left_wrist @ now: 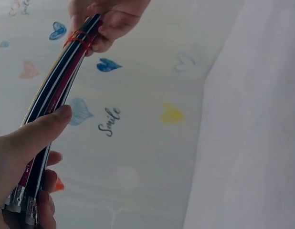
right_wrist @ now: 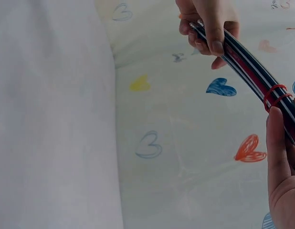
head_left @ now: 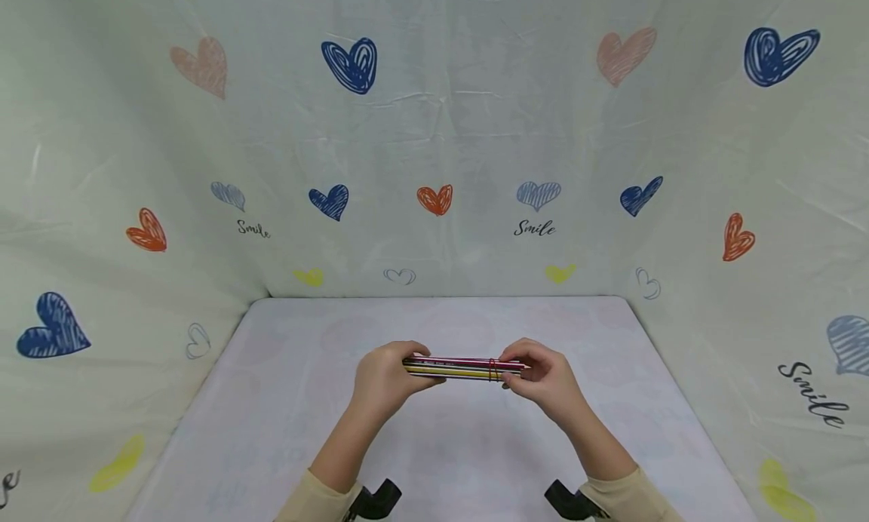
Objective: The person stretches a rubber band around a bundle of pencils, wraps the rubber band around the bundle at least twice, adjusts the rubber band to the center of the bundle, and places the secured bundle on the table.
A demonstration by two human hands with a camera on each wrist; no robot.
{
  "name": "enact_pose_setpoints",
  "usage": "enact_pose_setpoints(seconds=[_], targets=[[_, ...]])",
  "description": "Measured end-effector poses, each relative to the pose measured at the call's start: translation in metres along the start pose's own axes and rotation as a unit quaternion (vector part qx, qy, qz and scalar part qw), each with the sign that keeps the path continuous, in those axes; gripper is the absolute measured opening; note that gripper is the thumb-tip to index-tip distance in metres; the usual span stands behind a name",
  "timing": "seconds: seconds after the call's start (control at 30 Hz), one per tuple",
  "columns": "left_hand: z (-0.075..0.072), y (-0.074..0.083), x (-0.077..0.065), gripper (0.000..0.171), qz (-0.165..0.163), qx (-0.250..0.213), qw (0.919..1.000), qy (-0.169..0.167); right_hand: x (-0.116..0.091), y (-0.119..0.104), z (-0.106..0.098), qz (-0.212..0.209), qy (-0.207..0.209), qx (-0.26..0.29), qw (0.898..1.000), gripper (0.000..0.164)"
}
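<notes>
A bundle of striped pencils [head_left: 451, 367], in dark, maroon, white and yellow, is held level above the table between both hands. My left hand [head_left: 385, 375] grips its left end, thumb along the near face in the left wrist view, where silvery pencil ends [left_wrist: 23, 202] show by the palm. A red rubber band [right_wrist: 277, 95] is looped round the bundle near its right end. There my right hand [head_left: 543, 375] pinches the pencils beside the band with thumb and fingers. Part of the right hand's grip is cut off in the right wrist view.
Below the hands lies a white table [head_left: 434, 462] with rounded far corners. A pale curtain [head_left: 441, 137] printed with hearts and "Smile" hangs behind and on both sides. Dark wrist devices [head_left: 380, 499] sit at both sleeves.
</notes>
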State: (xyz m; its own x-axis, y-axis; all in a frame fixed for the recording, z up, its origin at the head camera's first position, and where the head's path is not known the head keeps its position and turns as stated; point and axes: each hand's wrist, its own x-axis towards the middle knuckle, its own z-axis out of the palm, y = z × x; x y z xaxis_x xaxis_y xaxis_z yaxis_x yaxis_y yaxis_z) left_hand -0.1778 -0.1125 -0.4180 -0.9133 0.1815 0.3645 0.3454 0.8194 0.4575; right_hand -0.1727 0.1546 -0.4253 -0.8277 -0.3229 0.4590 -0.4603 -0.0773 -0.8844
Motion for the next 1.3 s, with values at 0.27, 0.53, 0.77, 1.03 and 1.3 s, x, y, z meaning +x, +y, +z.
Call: enact_pose_setpoints(seconds=[0.27,0.53,0.77,1.03,1.3], targets=[[-0.005,0.003,-0.003,0.041,-0.003,-0.097,0.9950,-0.021,0.002,0.000,0.000,0.021,0.005,0.034,0.999,0.016],[-0.011,0.005,-0.006,0.038,-0.006,-0.155,0.9871,-0.042,0.001,0.000,0.000,0.026,0.024,0.025,0.999,0.018],[-0.008,0.007,-0.007,0.036,-0.008,-0.146,0.9892,-0.014,0.002,-0.001,0.001,0.032,0.026,0.016,0.999,0.019],[-0.006,0.010,-0.007,0.034,-0.008,-0.137,0.9906,-0.005,0.003,-0.005,0.004,0.045,0.043,-0.004,0.998,0.017],[-0.004,0.015,-0.008,0.034,0.001,-0.131,0.9914,0.001,0.004,-0.004,0.009,0.103,0.056,-0.060,0.991,0.022]])
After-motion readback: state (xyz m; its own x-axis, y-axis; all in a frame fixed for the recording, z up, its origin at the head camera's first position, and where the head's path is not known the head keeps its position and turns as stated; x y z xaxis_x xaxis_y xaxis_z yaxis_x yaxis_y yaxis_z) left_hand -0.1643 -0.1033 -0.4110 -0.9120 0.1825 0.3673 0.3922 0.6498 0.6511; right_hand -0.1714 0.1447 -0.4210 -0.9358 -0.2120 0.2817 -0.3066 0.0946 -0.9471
